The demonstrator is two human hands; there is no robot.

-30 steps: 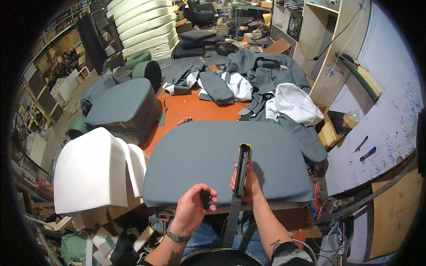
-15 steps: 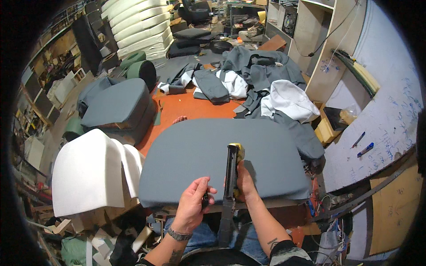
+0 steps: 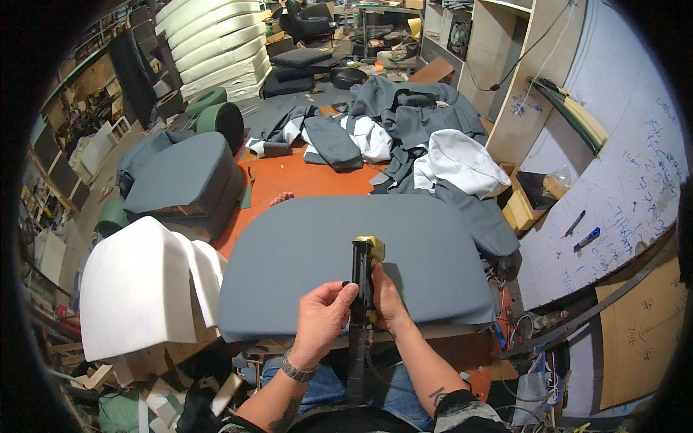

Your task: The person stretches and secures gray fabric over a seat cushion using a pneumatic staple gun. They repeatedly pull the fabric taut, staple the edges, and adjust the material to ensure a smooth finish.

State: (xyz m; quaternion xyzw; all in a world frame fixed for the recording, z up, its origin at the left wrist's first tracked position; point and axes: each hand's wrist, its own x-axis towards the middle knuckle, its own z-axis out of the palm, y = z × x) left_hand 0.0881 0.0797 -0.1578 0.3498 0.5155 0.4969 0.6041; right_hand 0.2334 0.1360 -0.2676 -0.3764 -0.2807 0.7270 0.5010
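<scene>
My right hand (image 3: 390,302) grips a yellow and black staple gun (image 3: 362,270) from its right side, its long black magazine upward. My left hand (image 3: 323,317) is at the magazine's left side, thumb and fingers pinched on a small dark strip (image 3: 346,283), mostly hidden, that looks like staples. Under the gun, across my lap, lies a padded seat panel (image 3: 310,234) covered in grey fabric. Neither palm can be seen.
White foam pieces (image 3: 133,289) stand to the left, with a grey upholstered cushion (image 3: 177,177) behind them. Grey and white fabric pieces (image 3: 455,162) lie on the orange surface (image 3: 289,173) ahead. At right is a white board (image 3: 613,195) with pens; a hose runs below the gun.
My left hand has risen and moved right, bringing the small dark strip from beside the gun up to the magazine. The staple gun remains in my right hand; the whole view has shifted slightly.
</scene>
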